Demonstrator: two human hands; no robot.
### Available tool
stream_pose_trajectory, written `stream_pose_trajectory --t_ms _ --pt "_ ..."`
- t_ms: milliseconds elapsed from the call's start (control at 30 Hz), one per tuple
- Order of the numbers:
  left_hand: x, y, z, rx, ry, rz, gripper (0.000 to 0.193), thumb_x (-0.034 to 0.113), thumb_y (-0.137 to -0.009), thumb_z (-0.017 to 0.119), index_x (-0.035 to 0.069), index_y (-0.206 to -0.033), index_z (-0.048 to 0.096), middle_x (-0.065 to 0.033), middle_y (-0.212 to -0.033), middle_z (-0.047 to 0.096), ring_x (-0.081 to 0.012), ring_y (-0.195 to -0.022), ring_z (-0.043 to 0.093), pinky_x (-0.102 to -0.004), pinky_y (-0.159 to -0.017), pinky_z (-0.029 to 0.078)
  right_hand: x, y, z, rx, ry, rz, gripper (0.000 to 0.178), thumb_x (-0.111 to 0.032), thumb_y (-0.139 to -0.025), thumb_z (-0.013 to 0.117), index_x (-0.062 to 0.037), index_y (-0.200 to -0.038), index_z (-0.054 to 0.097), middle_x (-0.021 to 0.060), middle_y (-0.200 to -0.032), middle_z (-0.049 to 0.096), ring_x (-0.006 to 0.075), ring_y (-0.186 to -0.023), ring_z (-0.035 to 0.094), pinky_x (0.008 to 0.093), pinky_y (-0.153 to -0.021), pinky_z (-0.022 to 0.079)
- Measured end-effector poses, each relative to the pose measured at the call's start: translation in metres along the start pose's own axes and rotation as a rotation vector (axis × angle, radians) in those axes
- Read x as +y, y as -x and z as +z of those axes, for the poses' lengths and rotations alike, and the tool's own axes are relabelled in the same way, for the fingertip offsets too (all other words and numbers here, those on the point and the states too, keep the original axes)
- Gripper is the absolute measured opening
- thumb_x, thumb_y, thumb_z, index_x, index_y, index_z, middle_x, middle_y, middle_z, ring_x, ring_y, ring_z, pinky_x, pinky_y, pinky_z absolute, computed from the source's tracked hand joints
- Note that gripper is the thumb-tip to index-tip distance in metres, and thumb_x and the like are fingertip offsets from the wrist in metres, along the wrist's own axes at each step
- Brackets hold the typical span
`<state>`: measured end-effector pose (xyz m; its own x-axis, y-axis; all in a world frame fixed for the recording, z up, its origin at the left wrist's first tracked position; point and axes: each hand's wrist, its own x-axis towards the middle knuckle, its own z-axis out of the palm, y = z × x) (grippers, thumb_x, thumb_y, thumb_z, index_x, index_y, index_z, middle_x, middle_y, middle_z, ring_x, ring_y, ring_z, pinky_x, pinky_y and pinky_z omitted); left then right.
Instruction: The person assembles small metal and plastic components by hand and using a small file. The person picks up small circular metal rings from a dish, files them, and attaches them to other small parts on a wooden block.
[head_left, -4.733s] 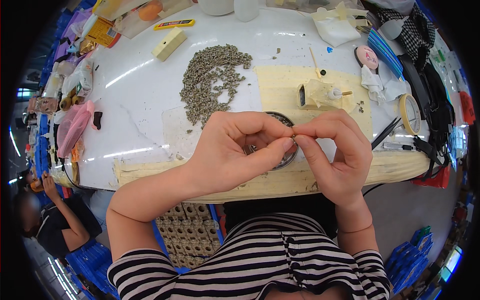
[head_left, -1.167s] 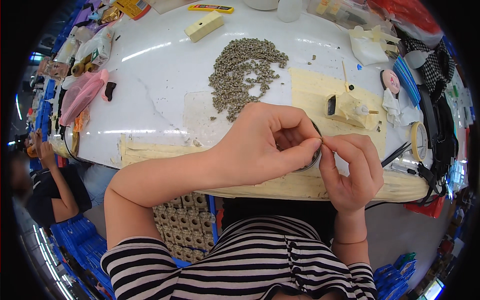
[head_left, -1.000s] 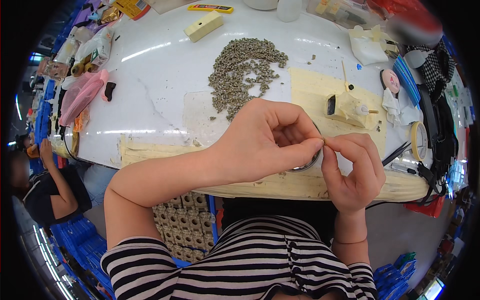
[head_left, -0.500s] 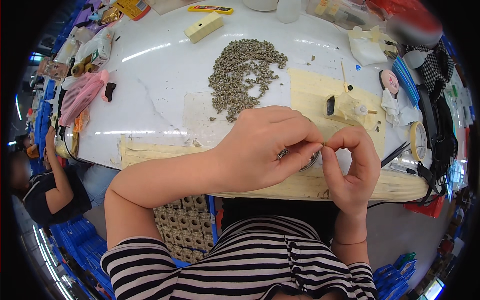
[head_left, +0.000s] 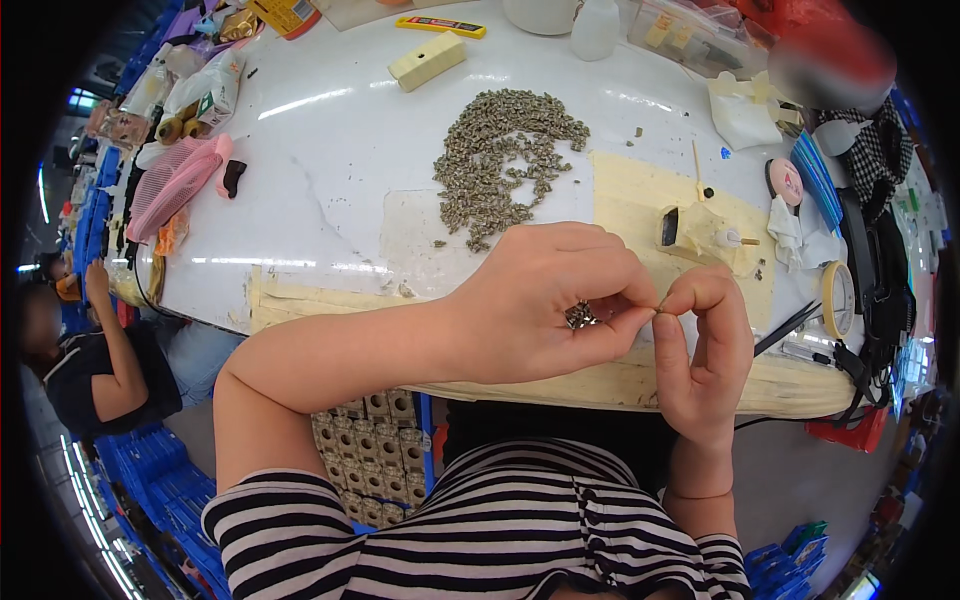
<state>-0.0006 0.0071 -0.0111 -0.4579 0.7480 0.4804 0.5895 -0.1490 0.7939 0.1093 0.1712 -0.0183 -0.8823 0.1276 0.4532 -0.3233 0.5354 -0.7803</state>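
Above the front edge of the table, my left hand [head_left: 560, 300] and my right hand [head_left: 705, 350] meet fingertip to fingertip. Each pinches with thumb and forefinger at a tiny brownish-gold bit, too small to name. Through the gap between my left thumb and forefinger, shiny small metal parts [head_left: 580, 316] show; most of what lies below is covered by the hand. Beyond my left hand, a large loose heap of small grey metal parts [head_left: 490, 150] is spread on the white table [head_left: 320, 190].
Right of the heap, a tape-wrapped block [head_left: 690, 232] stands on a yellowish sheet [head_left: 630, 185]. A tape roll [head_left: 837, 300] and dark tweezers [head_left: 785, 328] lie at right. A pink mesh item [head_left: 178, 185] sits at left. Another person [head_left: 100, 360] sits far left.
The whole view has shifted slightly. My fingertips stay together, while my left thumb and forefinger form a wider gap, showing more of the shiny parts behind.
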Motion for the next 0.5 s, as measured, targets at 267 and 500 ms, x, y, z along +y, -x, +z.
stream_pose_trajectory --t_ms 267,500 --pt "0.0028 0.0002 -0.0010 0.009 0.079 -0.075 0.011 0.000 -0.076 0.073 0.002 -0.087 0.069 -0.0055 -0.076 0.066 -0.0130 -0.064 0.062 -0.0237 -0.056 0.049 0.0014 0.0009 0.0005 0.065 0.033 -0.047 0.015 0.004 -0.080 0.066 -0.0009 -0.088 0.055 0.0086 -0.080 0.054 0.0187 -0.069 0.051 0.0281 -0.062 0.043" --pt "0.0042 0.0021 -0.0011 -0.006 0.187 -0.163 0.010 0.002 -0.078 0.072 0.001 -0.088 0.070 -0.0053 -0.078 0.068 -0.0106 -0.065 0.063 -0.0225 -0.058 0.050 -0.0002 0.0005 0.0019 0.047 0.065 -0.075 0.015 0.005 -0.080 0.066 -0.0009 -0.089 0.055 0.0090 -0.080 0.055 0.0193 -0.070 0.052 0.0283 -0.062 0.044"
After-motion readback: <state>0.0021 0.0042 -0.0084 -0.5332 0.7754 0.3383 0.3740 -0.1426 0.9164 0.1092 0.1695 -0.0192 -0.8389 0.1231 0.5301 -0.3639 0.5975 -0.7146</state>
